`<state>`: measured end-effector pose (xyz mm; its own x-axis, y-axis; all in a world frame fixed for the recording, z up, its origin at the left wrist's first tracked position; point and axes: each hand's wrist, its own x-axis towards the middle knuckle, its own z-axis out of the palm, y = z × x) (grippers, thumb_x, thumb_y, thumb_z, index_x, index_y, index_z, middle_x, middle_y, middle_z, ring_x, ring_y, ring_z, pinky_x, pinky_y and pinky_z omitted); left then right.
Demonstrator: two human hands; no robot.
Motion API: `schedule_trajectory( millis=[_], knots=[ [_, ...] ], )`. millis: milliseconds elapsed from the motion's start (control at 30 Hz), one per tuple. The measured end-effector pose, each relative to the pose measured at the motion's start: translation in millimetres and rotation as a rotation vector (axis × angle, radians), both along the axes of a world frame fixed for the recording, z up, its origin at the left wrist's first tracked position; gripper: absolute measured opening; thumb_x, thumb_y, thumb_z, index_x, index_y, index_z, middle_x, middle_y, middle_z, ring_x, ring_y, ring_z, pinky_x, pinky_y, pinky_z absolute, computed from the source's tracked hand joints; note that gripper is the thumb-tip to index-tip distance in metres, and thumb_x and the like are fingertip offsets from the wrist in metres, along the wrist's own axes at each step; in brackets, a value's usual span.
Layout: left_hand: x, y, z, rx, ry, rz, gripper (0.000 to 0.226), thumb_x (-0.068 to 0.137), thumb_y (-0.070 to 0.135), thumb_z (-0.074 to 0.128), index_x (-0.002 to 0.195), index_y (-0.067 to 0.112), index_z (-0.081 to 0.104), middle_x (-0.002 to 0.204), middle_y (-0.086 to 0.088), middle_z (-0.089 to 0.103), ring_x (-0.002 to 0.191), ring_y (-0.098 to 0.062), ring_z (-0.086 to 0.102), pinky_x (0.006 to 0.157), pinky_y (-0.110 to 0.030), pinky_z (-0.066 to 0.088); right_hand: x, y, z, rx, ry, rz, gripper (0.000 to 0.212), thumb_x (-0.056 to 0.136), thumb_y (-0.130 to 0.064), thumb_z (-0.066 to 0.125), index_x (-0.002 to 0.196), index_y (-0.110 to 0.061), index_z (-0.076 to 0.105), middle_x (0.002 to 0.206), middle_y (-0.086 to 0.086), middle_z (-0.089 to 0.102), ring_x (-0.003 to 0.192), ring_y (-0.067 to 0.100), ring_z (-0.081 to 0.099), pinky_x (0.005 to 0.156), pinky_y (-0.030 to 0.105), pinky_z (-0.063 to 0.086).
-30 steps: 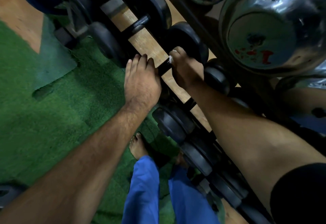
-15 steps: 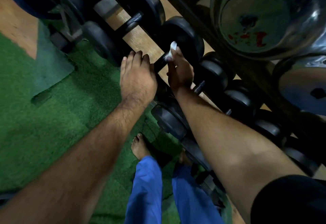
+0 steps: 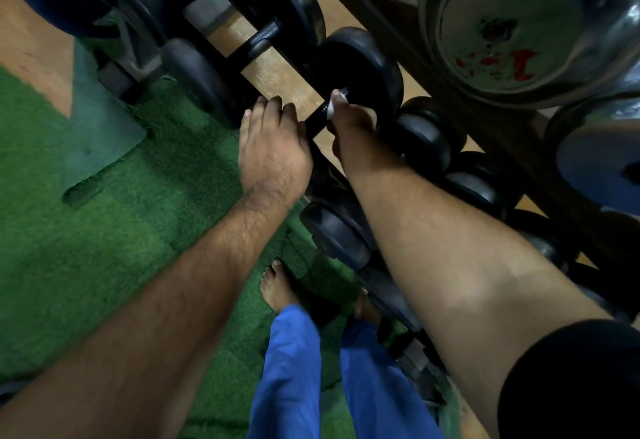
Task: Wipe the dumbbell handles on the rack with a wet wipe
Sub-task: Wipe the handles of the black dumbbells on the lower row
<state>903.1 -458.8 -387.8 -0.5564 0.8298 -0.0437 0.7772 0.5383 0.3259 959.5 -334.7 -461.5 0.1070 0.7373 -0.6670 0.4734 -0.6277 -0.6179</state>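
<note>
Gripping the dumbbell handle point(image 3: 317, 119) near its far end, the right hand point(image 3: 353, 130) has its fingers curled round the bar with the wet wipe point(image 3: 335, 103) pinched against it; only a white scrap of the wipe shows above the fingers. Left hand point(image 3: 273, 151) rests over the near weight head of the same dumbbell, fingers extended and relaxed, holding nothing (the head itself is mostly hidden beneath the palm). That dumbbell sits on the lower tier of the rack point(image 3: 277, 71), its far weight head point(image 3: 360, 68) just beyond the right hand. Further black dumbbells point(image 3: 277, 13) lie alongside. Chrome dumbbells point(image 3: 519, 23) occupy the upper tier. Green turf point(image 3: 104, 231) covers the floor.
</note>
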Motion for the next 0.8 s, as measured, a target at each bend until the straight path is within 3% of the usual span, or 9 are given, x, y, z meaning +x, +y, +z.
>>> schedule_trajectory(
  millis=[67, 100, 167, 267, 367, 467, 633, 767, 800],
  knots=[
    [0.4, -0.7, -0.8, 0.009, 0.002, 0.004, 0.046, 0.096, 0.026, 0.039, 0.135, 0.006, 0.053, 0.144, -0.012, 0.049, 0.142, -0.029, 0.034, 0.120, -0.042, 0.019, 0.7, 6.7, 13.3, -0.025, 0.037, 0.000, 0.047, 0.088, -0.051, 0.067, 0.102, -0.006, 0.071, 0.107, 0.011, 0.072, 0.097, 0.024, 0.067, 0.086, 0.030, 0.054],
    [0.9, -0.6, -0.5, 0.010, -0.002, 0.009, 0.047, 0.096, 0.026, 0.039, 0.135, 0.006, 0.053, 0.144, -0.012, 0.049, 0.142, -0.029, 0.034, 0.120, -0.042, 0.019, 3.2, 6.7, 17.9, -0.049, 0.081, 0.023, 0.043, 0.091, -0.047, 0.064, 0.102, -0.006, 0.070, 0.103, 0.011, 0.071, 0.094, 0.024, 0.068, 0.076, 0.025, 0.055],
    [1.9, 0.6, 1.8, 0.001, -0.010, 0.017, 0.049, 0.095, 0.028, 0.036, 0.135, 0.006, 0.053, 0.144, -0.012, 0.049, 0.142, -0.029, 0.033, 0.120, -0.042, 0.019, 9.7, -7.6, 28.1, -0.154, 0.173, 0.106, 0.029, 0.097, -0.038, 0.058, 0.085, -0.013, 0.063, 0.084, 0.005, 0.065, 0.073, 0.017, 0.064, 0.058, 0.020, 0.050],
    [1.5, 0.7, 6.4, -0.002, -0.031, 0.013, 0.061, 0.092, 0.037, 0.023, 0.134, 0.006, 0.054, 0.143, -0.013, 0.049, 0.141, -0.030, 0.034, 0.119, -0.043, 0.020, 16.6, -26.0, 28.1, -0.325, 0.386, 0.020, 0.028, 0.093, -0.032, 0.066, 0.072, -0.015, 0.061, 0.064, 0.001, 0.059, 0.057, 0.014, 0.056, 0.061, 0.026, 0.046],
    [-0.2, -1.1, 5.4, -0.004, -0.025, -0.005, 0.057, 0.093, 0.035, 0.026, 0.134, 0.005, 0.054, 0.143, -0.013, 0.050, 0.141, -0.030, 0.035, 0.119, -0.044, 0.020, 7.9, -24.1, 28.6, -0.319, 0.468, -0.124, 0.027, 0.092, -0.023, 0.068, 0.071, -0.009, 0.059, 0.049, 0.000, 0.055, 0.041, 0.009, 0.052, 0.046, 0.017, 0.043],
    [-1.2, -1.3, 1.9, -0.016, -0.016, 0.000, 0.049, 0.095, 0.030, 0.035, 0.134, 0.006, 0.054, 0.143, -0.012, 0.049, 0.141, -0.029, 0.034, 0.120, -0.043, 0.020, 5.9, -26.2, 24.8, -0.297, 0.481, -0.222, 0.021, 0.086, -0.026, 0.075, 0.078, -0.010, 0.065, 0.063, 0.004, 0.062, 0.052, 0.014, 0.059, 0.059, 0.024, 0.050],
    [1.2, -0.5, 7.4, -0.013, -0.054, 0.010, 0.060, 0.092, 0.035, 0.024, 0.135, 0.006, 0.053, 0.144, -0.012, 0.048, 0.142, -0.030, 0.033, 0.121, -0.043, 0.019, 24.0, -31.3, 36.0, -0.515, 0.632, -0.069, 0.015, 0.097, -0.022, 0.061, 0.087, -0.012, 0.061, 0.057, -0.002, 0.062, 0.046, 0.008, 0.059, 0.046, 0.018, 0.047],
    [-1.1, -1.2, 6.4, -0.038, -0.044, 0.002, 0.053, 0.094, 0.031, 0.031, 0.137, 0.006, 0.052, 0.146, -0.012, 0.046, 0.143, -0.029, 0.031, 0.121, -0.042, 0.017, 24.5, -35.7, 41.9, -0.496, 0.608, -0.074, 0.022, 0.089, -0.022, 0.071, 0.107, -0.010, 0.068, 0.077, 0.001, 0.069, 0.064, 0.012, 0.066, 0.070, 0.024, 0.052],
    [-1.2, -1.0, 7.1, -0.037, -0.044, 0.001, 0.056, 0.094, 0.033, 0.028, 0.136, 0.006, 0.052, 0.146, -0.012, 0.046, 0.143, -0.029, 0.032, 0.121, -0.042, 0.017, 24.2, -36.5, 42.9, -0.490, 0.609, -0.092, 0.023, 0.088, -0.021, 0.072, 0.107, -0.009, 0.067, 0.079, 0.003, 0.069, 0.065, 0.013, 0.066, 0.069, 0.024, 0.053]
  ],
)
